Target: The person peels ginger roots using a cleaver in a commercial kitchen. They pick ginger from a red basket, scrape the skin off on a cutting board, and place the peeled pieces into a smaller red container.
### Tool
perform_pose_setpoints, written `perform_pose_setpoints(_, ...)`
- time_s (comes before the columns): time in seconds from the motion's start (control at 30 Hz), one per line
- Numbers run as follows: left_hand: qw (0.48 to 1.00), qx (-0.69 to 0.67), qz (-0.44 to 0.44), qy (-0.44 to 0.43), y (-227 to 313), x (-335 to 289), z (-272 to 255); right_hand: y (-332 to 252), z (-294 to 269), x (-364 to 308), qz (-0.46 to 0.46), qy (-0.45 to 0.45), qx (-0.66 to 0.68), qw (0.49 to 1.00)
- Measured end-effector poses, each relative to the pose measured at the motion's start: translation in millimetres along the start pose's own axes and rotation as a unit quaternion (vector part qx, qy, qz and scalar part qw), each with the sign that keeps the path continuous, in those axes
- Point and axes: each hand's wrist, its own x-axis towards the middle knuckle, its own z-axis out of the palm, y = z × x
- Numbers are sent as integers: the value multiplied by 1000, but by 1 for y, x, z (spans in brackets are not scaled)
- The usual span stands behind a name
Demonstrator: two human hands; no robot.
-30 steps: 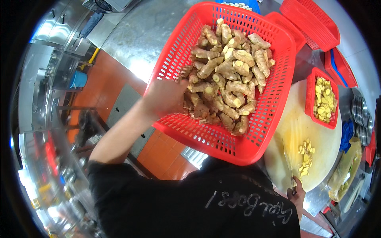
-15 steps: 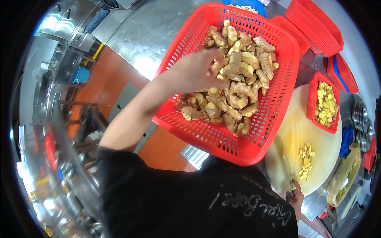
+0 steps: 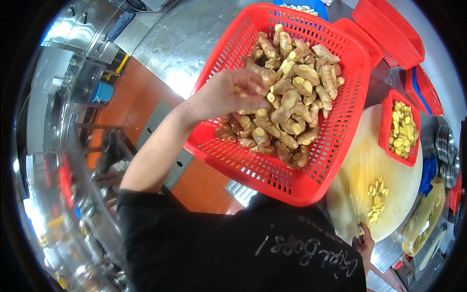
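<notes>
My left hand (image 3: pixel 228 95) is over the left side of a large red perforated basket (image 3: pixel 311 192) heaped with knobbly ginger roots (image 3: pixel 306 73). Its fingers are curled but apart from the thumb, slightly smeared, with no piece visible between them. Just right of the fingertips, one blurred ginger piece (image 3: pixel 287 104) is in motion above the heap. At the lower right, my right hand (image 3: pixel 364 243) grips the handle of a broad-bladed knife (image 3: pixel 346 209). The blade rests on a round pale cutting board (image 3: pixel 399 187), beside sliced ginger (image 3: pixel 375 202).
A small red basket of ginger slices (image 3: pixel 403 131) sits at the board's far right edge. Behind stand stacked red baskets (image 3: pixel 389 31) and a blue basket (image 3: pixel 316 7). Metal bowls (image 3: pixel 446 146), a blue cloth (image 3: pixel 427 175) and a plastic bag (image 3: pixel 423 219) lie along the right.
My left hand has drawn back leftward from the ginger, and a piece near its fingers has come away and lower. My right hand stays on the knife.
</notes>
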Motion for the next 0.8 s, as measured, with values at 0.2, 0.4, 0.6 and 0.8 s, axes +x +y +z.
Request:
perform_pose_setpoints(0.2,893,412,-54,-171,-39,-30,47,20,-1,5,52,5,33,998)
perform_pose_setpoints(0.4,997,-22,-42,-61,-30,-16,17,0,1,0,34,-2,43,999)
perform_pose_setpoints(0.6,905,-393,-155,-55,0,-19,21,-4,-1,-1,-7,-11,9,1000)
perform_pose_setpoints(0.8,852,-497,-164,-30,8,-11,35,-14,3,-2,12,-2,6,1000)
